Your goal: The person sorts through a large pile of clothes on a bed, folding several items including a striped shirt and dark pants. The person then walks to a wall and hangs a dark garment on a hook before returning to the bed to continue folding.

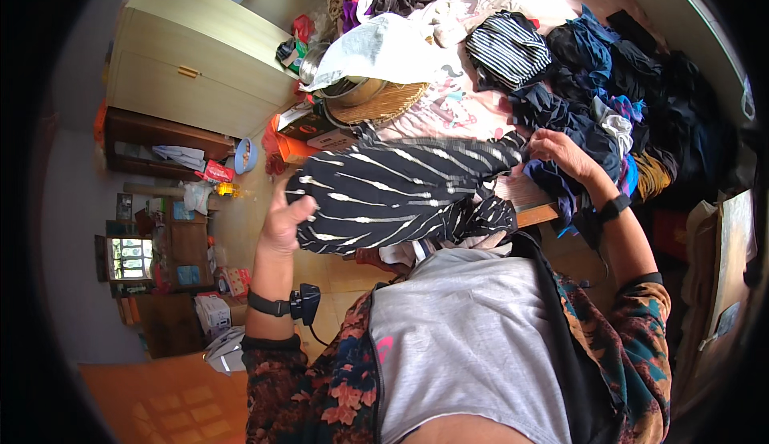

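Observation:
Stretched between my two hands is a black garment with white streaks [384, 191]; its exact kind I cannot tell. My left hand [286, 221] grips the left end, thumb on top and the other fingers hidden behind the cloth. At the other end, my right hand [557, 151] pinches the gathered corner. The cloth hangs in front of my body, above the near edge of the bed. Beyond my right hand lies a heap of dark clothes [593, 75], with a black-and-white striped garment [509, 47] on its left side.
A patterned pink bedsheet [452, 106] covers the bed. At its left stand a metal pot [352, 91] on a woven tray [400, 101], partly under a white cloth [376, 47], and a cardboard box [328, 135]. A pale cabinet [200, 43] is farther left.

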A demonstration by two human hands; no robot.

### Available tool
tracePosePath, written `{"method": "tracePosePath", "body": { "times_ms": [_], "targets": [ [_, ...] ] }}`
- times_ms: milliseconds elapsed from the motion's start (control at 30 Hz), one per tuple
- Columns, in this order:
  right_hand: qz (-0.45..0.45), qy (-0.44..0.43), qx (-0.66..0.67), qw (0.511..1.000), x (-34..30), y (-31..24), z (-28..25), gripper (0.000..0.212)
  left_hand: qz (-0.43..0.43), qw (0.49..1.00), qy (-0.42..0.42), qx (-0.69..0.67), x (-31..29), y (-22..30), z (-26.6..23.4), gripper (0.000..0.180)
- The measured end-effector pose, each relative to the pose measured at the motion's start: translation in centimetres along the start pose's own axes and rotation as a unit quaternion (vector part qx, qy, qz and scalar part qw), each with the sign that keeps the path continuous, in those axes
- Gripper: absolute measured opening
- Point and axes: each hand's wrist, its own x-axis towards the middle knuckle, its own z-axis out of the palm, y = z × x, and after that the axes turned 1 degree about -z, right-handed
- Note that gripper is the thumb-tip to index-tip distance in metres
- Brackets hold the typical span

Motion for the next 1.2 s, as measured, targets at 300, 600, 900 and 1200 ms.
{"method": "tracePosePath", "body": {
  "times_ms": [300,600,900,1200],
  "targets": [
    [-0.121,-0.182,0.009,0.976,2.4,-4.1,11.0,0.064,-0.126,0.939,-0.309,0.089,3.1,-0.2,8.0,0.039],
    [-0.050,0.009,-0.158,0.986,0.5,-8.6,7.0,0.027,-0.104,0.951,-0.182,0.228,2.1,-0.9,2.5,0.049],
    [-0.203,0.169,-0.253,0.931,-5.1,-20.8,-0.3,0.029,0.095,0.909,-0.023,0.406,4.2,-4.4,-4.3,0.022],
    [-0.232,0.373,-0.432,0.788,-4.4,-27.2,-5.1,0.028,0.341,0.795,0.268,0.424,8.8,4.2,-2.6,0.019]
  ]
}}
